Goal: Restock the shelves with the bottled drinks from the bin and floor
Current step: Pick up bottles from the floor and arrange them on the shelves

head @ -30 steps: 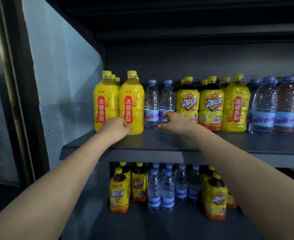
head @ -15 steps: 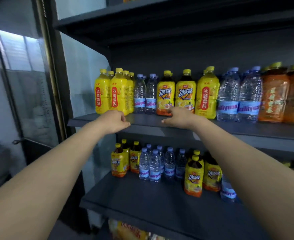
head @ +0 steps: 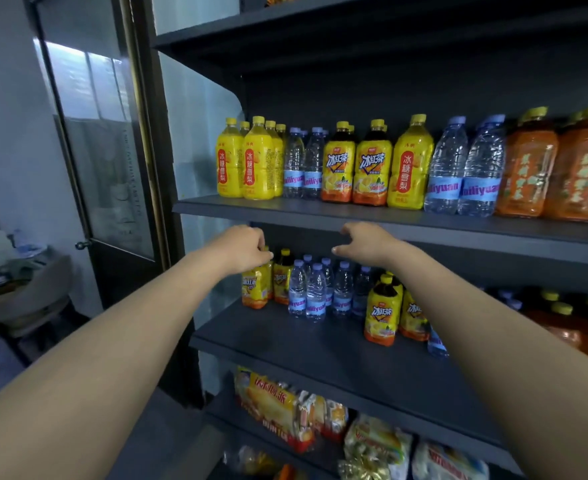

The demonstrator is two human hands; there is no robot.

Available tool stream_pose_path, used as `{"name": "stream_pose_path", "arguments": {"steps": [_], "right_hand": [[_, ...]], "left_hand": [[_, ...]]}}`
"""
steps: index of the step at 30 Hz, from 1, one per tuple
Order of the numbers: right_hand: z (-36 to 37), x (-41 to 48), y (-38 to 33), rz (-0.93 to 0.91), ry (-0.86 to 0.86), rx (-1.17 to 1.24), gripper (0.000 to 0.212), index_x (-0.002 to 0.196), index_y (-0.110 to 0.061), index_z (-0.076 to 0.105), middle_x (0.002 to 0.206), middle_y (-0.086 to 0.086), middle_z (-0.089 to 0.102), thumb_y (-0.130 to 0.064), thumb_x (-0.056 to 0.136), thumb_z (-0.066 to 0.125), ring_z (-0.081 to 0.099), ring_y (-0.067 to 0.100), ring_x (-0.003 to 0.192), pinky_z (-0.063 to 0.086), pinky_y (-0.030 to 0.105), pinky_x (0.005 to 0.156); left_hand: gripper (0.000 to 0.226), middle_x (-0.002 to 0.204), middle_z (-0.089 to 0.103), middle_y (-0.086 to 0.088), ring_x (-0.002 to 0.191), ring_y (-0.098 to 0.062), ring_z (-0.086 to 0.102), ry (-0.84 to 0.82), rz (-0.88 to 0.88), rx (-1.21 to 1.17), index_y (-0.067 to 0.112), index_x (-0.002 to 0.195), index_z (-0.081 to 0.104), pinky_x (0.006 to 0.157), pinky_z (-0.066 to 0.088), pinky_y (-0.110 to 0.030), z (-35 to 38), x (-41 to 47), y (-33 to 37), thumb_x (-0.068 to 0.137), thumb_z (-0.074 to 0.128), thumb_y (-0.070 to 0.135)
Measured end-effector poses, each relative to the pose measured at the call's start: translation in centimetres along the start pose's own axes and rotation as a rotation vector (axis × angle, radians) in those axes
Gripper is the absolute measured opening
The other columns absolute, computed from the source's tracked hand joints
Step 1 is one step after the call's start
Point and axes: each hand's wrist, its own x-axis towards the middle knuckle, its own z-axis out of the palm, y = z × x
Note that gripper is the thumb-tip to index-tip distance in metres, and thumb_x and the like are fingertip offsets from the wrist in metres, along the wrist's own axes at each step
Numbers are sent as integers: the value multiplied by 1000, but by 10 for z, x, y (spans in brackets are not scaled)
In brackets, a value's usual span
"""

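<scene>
Left hand (head: 247,249) covers tea bottle (head: 256,289) cap; grip unclear. Orange bottle (head: 583,174) cut by right edge. Snack packs (head: 448,462) cut by bottom edge. 1 water bottle (head: 437,342) mostly behind right teas (head: 413,315).

Bottled drinks (head: 409,164) upright, rowed on two dark shelves (head: 424,226).

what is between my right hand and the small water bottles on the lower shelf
Nothing visible does. The right hand, holding nothing, hangs in front of and above the small water bottles, under the front edge of the upper shelf. The iced tea bottles stand beside the water, not in front of it.
</scene>
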Motion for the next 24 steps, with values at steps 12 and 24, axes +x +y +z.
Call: {"name": "stream_pose_path", "arguments": {"steps": [12,24], "right_hand": [[87,-113,-27,98,-143,-70,59,137,-8,39,138,19,43,-38,90,57,43,37,125,40,38,101],[199,-177,13,164,-370,-54,54,140,-15,38,144,14,37,-37,93,52,38,36,129,36,51,105]], "left_hand": [[38,127,47,-8,117,-29,47,-105,18,-54,16,123,54,95,44,-41,58,-126,-12,92,48,39],[37,125,49,-9,119,-29,45,-264,30,-121,14,121,54,95,43,-42,169,-185,9,89,52,35]]}}
